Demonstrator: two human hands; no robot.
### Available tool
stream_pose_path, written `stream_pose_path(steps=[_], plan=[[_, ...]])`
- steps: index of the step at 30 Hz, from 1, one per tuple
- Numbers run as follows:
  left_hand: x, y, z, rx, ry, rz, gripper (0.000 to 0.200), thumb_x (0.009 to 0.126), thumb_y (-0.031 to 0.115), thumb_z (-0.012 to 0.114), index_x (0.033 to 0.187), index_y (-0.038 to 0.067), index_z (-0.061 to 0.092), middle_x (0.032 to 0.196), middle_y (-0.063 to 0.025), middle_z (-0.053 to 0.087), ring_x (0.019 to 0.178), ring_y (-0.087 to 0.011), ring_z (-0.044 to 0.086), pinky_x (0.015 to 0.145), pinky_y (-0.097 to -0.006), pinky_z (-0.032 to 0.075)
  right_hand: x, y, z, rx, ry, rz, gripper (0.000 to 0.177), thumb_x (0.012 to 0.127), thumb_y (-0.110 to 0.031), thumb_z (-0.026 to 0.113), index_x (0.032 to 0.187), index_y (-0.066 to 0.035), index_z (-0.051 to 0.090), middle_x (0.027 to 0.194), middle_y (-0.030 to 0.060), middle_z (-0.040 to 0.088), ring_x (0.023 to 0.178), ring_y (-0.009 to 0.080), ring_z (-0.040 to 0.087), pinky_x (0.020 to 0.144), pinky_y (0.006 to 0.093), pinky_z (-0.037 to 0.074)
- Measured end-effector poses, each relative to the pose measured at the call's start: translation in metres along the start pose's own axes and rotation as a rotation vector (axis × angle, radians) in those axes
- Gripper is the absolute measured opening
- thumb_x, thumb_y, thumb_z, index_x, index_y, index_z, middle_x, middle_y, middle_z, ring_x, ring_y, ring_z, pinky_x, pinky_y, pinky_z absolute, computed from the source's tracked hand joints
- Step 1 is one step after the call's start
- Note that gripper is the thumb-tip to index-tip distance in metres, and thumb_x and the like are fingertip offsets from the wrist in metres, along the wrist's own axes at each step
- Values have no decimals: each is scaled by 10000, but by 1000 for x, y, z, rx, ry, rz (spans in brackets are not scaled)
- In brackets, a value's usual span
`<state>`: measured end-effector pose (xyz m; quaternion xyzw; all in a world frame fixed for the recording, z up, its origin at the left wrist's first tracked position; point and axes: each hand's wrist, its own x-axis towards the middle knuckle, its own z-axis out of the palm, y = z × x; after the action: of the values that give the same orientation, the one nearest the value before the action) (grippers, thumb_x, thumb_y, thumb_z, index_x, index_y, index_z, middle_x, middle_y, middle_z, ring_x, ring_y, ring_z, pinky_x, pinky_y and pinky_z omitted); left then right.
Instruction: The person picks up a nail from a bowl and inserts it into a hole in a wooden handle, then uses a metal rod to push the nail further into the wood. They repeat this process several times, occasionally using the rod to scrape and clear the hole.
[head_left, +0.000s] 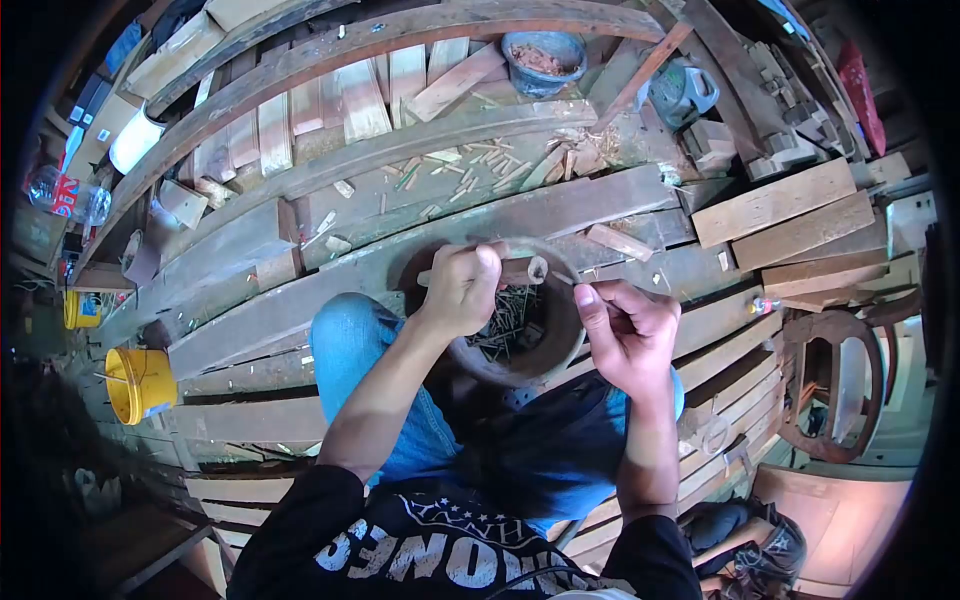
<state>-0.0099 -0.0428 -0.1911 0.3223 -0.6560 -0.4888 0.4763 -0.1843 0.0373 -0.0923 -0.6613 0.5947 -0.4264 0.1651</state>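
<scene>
Blk shirt [440,560] | L hand [462,288]: grips wood tube [516,271] | R hand [632,332]: pinches thin stick [567,278] | bowl rim [574,335] just below | planks [600,196] rnd

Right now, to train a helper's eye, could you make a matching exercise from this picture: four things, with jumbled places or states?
1. Left hand
2. Right hand
3. Brown basin
4. Blue tub

A. Pinches a thin stick
B. Near the view's top edge
C. Grips a hollow piece
D. Beneath the hands, holding thin pieces

Pairs: 1-C; 2-A; 3-D; 4-B
</scene>
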Motion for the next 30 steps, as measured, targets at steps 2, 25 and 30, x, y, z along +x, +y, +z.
stream_pose_path(steps=[2,25,30], plan=[[2,9,0,61,1,38,575,1011,369,314,779,-32,654,560,-75,583,482,-145,528,484,-305,413,-1,-6,-1,-25,-8,6,129,853,-61,671,751,15,649,483,9,488,415,36,406,410,211,314],[1,-19,-11,480,-175,239,418,893,202,479,533,-3,535,462,-148,515,429,-357,517,434,-405,396,-3,12,0,-40,-241,-155,45,760,-33,720,747,-3,688,539,110,572,406,197,530,412,302,399],[4,-6,-3,385,-73,-43,448,897,236,450,535,-5,559,498,-206,525,474,-393,539,495,-450,430,-6,-4,10,-320,-56,-153,100,789,-86,710,724,-33,656,516,97,543,408,239,533,400,341,398]])
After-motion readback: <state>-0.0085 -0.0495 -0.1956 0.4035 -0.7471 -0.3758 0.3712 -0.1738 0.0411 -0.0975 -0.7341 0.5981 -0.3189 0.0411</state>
